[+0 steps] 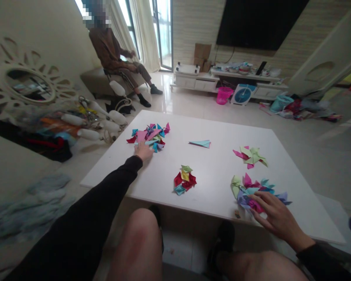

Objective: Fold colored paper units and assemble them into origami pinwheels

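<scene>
On the white table's far left, a pile of folded paper pieces in pink, blue, red and green lies under the fingertips of my left hand. That hand is open, its fingers resting on the near edge of the pile. My right hand reaches over another pile of folded paper pieces at the near right, in light blue, purple, magenta and green. Its thumb and fingers are apart, touching the pieces. A small cluster of red, yellow, green and blue folded papers lies between my hands.
Light blue folded strips lie mid-table, and green and pink folded papers at the right. The white table ends close to my knees. Beyond it, a person sits at the left. A pink basket stands on the floor.
</scene>
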`<control>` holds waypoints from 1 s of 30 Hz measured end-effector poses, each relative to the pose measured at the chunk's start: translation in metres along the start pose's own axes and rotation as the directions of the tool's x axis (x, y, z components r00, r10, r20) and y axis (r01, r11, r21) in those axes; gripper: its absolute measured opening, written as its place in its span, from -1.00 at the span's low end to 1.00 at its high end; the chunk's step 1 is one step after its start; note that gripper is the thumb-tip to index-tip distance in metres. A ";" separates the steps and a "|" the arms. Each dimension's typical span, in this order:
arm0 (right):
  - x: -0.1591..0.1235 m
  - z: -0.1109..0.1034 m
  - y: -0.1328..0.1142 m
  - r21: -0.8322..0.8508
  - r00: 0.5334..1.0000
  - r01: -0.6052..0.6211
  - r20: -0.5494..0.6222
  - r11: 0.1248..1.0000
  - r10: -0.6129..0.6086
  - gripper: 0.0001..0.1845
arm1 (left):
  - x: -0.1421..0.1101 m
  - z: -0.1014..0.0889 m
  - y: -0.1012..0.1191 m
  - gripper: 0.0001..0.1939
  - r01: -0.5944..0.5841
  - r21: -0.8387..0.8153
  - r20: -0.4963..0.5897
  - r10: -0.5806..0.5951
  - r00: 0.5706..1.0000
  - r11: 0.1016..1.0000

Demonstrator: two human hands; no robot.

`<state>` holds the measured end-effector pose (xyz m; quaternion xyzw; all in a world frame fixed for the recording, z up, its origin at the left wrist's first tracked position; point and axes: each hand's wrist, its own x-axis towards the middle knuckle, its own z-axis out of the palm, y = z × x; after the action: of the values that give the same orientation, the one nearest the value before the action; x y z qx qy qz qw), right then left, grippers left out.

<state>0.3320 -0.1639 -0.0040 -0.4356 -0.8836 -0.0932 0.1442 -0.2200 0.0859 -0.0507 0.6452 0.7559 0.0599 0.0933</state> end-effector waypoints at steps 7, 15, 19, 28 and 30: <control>0.003 -0.001 0.006 -0.014 1.000 -0.003 -0.026 1.000 0.002 -0.66 | 0.003 0.006 -0.021 -0.56 -0.146 0.042 0.053 0.144 0.988 0.988; 0.042 -0.018 -0.015 0.140 0.989 -0.114 -0.080 0.984 0.126 -0.78 | -0.020 -0.038 0.007 -0.60 -0.076 -0.415 -0.246 -0.032 0.969 0.907; 0.088 -0.013 -0.039 0.443 0.934 -0.318 -0.007 0.838 0.358 -0.82 | -0.065 -0.041 0.084 -0.70 -0.156 -0.894 -0.213 -0.090 0.973 0.420; 0.195 0.030 -0.082 0.879 0.681 -0.461 0.439 -0.123 0.586 -0.42 | -0.158 -0.006 0.212 -0.79 0.109 -0.963 0.100 0.048 0.994 -0.245; 0.204 0.043 -0.078 0.889 0.658 -0.433 0.423 -0.147 0.622 -0.45 | -0.155 -0.002 0.209 -0.78 0.109 -0.970 0.101 0.049 0.994 -0.215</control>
<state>0.1446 -0.0464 0.0212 -0.5428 -0.4450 0.5304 0.4754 0.0047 -0.0338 0.0053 0.3149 0.4363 0.5913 0.6008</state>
